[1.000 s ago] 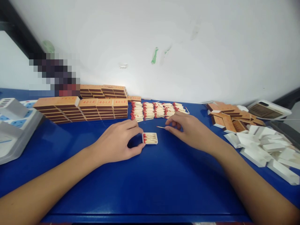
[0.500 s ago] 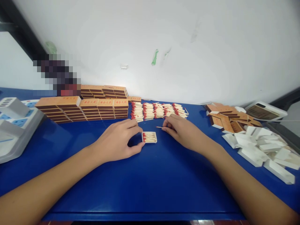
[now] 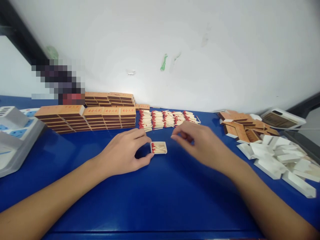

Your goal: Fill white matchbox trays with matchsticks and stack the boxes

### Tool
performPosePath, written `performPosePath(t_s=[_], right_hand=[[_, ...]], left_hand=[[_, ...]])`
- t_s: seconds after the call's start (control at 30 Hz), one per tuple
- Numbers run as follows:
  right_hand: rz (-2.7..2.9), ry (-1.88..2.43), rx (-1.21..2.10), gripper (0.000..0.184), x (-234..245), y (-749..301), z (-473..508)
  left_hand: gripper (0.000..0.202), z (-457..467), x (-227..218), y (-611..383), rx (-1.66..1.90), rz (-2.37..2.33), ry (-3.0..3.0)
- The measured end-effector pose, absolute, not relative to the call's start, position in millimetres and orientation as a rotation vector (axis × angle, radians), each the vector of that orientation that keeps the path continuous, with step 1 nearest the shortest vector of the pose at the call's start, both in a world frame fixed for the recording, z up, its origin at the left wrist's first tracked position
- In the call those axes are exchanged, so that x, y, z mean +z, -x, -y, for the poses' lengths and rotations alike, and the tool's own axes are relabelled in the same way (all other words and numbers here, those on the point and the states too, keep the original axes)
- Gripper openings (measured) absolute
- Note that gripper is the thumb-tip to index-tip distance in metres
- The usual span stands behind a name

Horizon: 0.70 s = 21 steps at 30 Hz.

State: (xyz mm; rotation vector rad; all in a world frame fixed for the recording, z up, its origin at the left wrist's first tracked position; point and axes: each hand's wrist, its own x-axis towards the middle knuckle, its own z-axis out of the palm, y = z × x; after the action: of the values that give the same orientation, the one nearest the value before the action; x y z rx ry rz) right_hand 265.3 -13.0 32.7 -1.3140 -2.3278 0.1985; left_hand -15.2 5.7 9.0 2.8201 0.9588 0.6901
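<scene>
I see the left hand (image 3: 125, 151) with fingers clamped on the tray (image 3: 160, 153) of matches (image 3: 159, 147), which lies between the tabletop's (image 3: 160, 193) front and back edges, while near it the right hand (image 3: 200, 141) has thumb and index fingertips together.

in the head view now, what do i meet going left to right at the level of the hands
Power strip → left hand → white matchbox tray with matches → right hand → heap of white trays
</scene>
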Motion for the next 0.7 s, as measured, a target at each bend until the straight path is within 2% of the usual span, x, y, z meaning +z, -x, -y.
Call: performPosePath(t_s=[0.13, 0.3, 0.5, 0.7], right_hand=[[2.279, 1.712, -0.059, 0.011, 26, -314, -16], [2.276, 1.97, 0.117, 0.017, 19, -337, -30], [2.23, 1.674, 0.066, 0.018, 27, -314, -14], [2.393, 1.33, 0.365, 0.011, 21, -246, 17]], left_hand=[[0.026, -6, 9, 16, 0.686, -0.95, -2.823], [0.026, -5, 10, 16, 0.685, -0.96, -2.83], [0.026, -6, 9, 16, 0.699, -0.953, -2.832], [0.026, -5, 9, 15, 0.659, -0.949, -2.83]])
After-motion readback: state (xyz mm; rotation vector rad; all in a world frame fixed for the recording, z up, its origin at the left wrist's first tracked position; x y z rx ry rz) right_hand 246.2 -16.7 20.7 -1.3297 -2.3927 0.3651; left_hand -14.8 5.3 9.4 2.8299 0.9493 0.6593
